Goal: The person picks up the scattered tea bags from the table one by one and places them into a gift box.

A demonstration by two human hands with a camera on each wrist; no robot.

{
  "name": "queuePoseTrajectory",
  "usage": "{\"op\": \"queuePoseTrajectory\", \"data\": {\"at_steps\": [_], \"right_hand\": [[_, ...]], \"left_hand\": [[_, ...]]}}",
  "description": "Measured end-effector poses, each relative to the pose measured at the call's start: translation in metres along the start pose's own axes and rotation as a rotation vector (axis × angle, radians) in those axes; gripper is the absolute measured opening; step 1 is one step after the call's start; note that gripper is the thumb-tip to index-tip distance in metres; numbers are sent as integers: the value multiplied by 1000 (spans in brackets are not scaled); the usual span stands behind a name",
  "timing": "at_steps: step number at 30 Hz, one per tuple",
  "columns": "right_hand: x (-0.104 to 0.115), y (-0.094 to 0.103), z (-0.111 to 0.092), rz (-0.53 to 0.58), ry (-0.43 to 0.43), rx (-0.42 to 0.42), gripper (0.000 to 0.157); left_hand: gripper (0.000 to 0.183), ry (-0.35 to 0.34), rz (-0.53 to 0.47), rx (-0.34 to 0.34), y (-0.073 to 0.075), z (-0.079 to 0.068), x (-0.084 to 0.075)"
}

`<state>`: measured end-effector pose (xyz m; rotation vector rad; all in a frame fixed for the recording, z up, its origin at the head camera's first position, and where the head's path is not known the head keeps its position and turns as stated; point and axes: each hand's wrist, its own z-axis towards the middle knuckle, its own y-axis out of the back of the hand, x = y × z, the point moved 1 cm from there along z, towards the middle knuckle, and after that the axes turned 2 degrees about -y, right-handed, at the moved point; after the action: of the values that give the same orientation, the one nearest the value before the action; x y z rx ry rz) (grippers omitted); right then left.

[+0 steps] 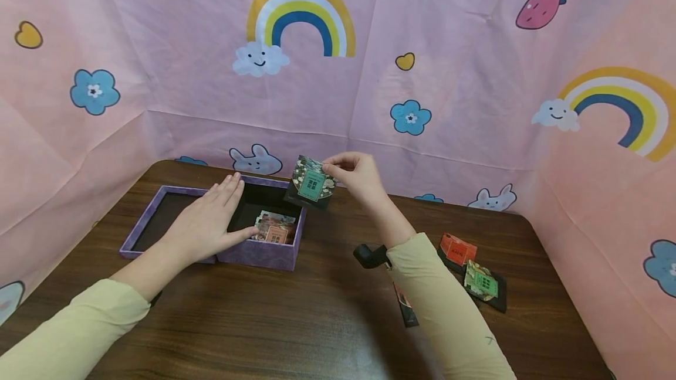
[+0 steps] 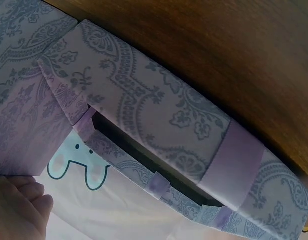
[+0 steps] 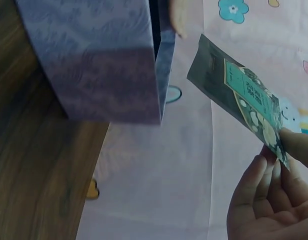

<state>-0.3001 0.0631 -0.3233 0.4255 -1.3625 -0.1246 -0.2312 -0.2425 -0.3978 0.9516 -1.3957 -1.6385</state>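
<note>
A dark tea sachet (image 1: 311, 183) with a green label and white flowers is pinched at its upper right corner by my right hand (image 1: 359, 176). It hangs tilted in the air over the right rim of a purple paisley box (image 1: 264, 254). In the right wrist view, thumb and fingers grip one end of the sachet (image 3: 244, 97). My left hand (image 1: 208, 219) lies across the box's left side with fingers straight, the thumb reaching over the front rim. Inside the black interior, red-labelled sachets (image 1: 277, 232) lie near the front right corner.
The box's open lid (image 1: 141, 224) lies flat at the left. On the table's right side are a red-labelled sachet (image 1: 457, 251) and a green-labelled one (image 1: 483, 284). Another sachet (image 1: 405, 308) is partly hidden under my right sleeve. A patterned cloth (image 1: 369, 92) stands behind the table.
</note>
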Motion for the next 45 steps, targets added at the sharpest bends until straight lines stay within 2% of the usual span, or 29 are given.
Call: {"op": "queuePoseTrajectory", "data": {"at_steps": [7,15,21,30,45], "right_hand": [[4,-27,4,66,-12,28,17],[0,-49,4,24,3,48,15],[-7,-61,3,26,8,110,14],[-17,-72,0,-110,50,216,11],[-25,-75,-6,-265,142,270,9]], "left_hand": [[108,-2,13,3,0,1,1],[107,-2,10,8,-1,1,1],[107,0,6,6,-1,1,1],[107,5,-6,7,-2,2,1],[107,3,-8,3,-2,1,1]]}}
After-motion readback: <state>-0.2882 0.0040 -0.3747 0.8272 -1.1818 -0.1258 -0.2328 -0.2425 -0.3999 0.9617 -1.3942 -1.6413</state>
